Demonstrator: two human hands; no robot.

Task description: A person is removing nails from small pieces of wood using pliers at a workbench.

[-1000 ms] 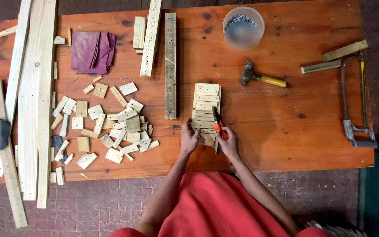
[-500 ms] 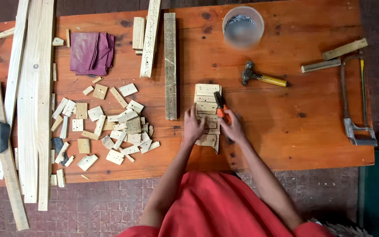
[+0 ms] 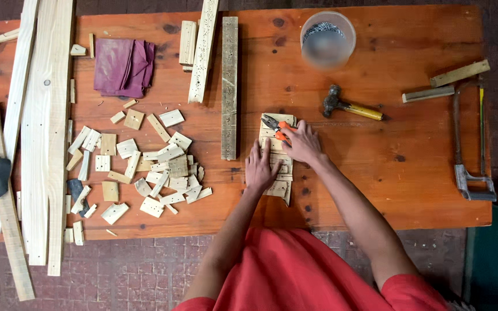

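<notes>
A small panel of joined wooden slats (image 3: pixel 278 151) lies on the orange wooden table (image 3: pixel 376 173), just in front of me. My left hand (image 3: pixel 260 169) presses flat on its near part. My right hand (image 3: pixel 304 143) grips orange-handled pliers (image 3: pixel 274 125), whose dark jaws rest on the far end of the panel. Both forearms reach out from my red top.
A heap of small wood offcuts (image 3: pixel 145 164) lies left of the panel. Long planks (image 3: pixel 41 132) line the left edge, with two battens (image 3: pixel 229 86) upright beside the panel. A hammer (image 3: pixel 350 106), a clear tub of nails (image 3: pixel 328 39), a purple cloth (image 3: pixel 123 66) and a hacksaw (image 3: pixel 471 144) surround it.
My right hand has slid the pliers from the near end of the panel up to its far end. My left hand has shifted slightly forward on the slats.
</notes>
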